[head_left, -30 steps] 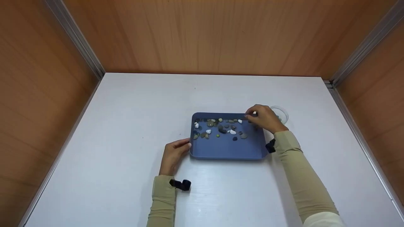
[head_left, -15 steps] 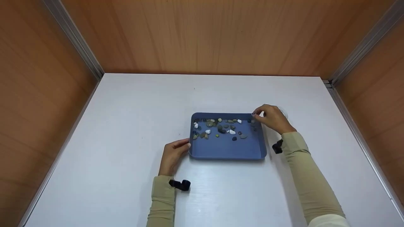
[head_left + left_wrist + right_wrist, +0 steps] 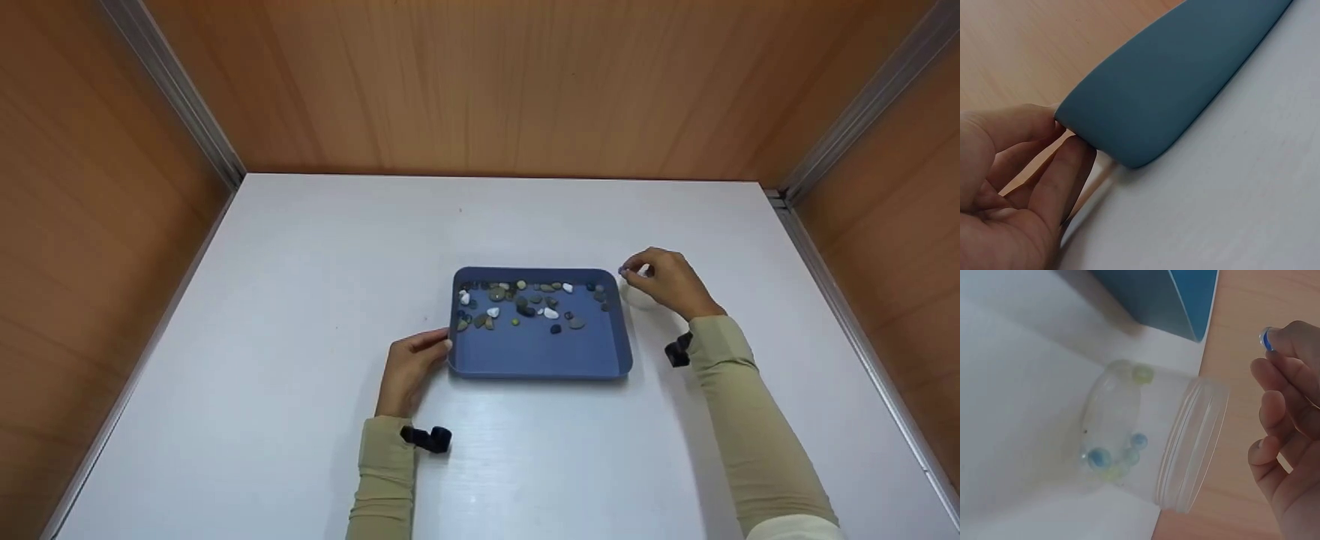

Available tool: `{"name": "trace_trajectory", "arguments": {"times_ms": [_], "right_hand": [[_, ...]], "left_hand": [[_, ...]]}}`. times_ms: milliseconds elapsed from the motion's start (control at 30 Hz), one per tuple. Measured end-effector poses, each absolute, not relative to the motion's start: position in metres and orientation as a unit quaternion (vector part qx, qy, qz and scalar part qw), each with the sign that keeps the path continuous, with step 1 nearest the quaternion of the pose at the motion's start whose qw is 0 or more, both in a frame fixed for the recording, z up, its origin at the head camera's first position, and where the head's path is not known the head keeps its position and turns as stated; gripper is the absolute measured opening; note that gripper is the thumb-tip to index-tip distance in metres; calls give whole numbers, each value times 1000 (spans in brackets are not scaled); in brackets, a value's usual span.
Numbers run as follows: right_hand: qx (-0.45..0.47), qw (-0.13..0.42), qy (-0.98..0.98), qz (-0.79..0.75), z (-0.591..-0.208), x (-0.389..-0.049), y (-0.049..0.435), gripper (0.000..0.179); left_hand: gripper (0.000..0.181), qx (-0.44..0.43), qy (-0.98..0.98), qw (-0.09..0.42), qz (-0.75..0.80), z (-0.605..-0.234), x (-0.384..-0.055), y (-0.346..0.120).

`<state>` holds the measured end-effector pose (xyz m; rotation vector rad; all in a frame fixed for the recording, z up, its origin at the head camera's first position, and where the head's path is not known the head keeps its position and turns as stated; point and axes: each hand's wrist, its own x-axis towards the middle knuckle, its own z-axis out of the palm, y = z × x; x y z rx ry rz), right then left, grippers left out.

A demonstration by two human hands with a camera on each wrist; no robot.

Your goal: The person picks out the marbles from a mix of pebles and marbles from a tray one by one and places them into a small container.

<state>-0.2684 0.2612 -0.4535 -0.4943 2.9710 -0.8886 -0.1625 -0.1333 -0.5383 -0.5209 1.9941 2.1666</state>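
Note:
My left hand is at the left side of a blue tray, its thumb and fingers gripping the edge; in the left wrist view, fingertips meet the tray's outer wall near a corner. Between thumb and index finger, my right hand pinches a clear glass marble with a blue swirl. Under that hand stands a clear jar, mostly hidden in the head view. The marble is outside the jar, beyond its rim. Several blue and yellow-green marbles lie at the jar's bottom.
Pebbles of grey, brown, white and black, such as a white stone, are scattered with small marbles across the tray's far half. A small yellow-green marble lies among them. Wooden panels border the white table.
Pinching the marble, my right hand has moved rightward from above the tray's far right corner to over the jar. The left hand stays at the tray's left edge.

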Motion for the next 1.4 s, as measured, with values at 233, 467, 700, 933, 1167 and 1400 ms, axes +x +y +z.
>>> {"name": "trace_trajectory", "arguments": {"times_ms": [233,467,700,933,1167,1400], "right_hand": [[-145,-4,948,-283,-454,-268,273,17],[-135,-8,951,-277,-456,-266,283,18],[-130,-14,952,-275,-456,-264,290,18],[-126,-17,953,-276,-457,-263,293,18],[-121,-19,954,-273,-460,-261,294,19],[-123,-16,953,-275,-459,-261,296,19]], "left_hand": [[29,-176,666,74,721,-538,-165,-133],[29,-175,646,75,739,-537,-166,-132],[29,-173,646,75,740,-538,-166,-133],[29,-172,651,73,736,-539,-166,-132],[29,-176,670,74,717,-539,-165,-132],[29,-175,655,73,731,-540,-163,-133]]}}
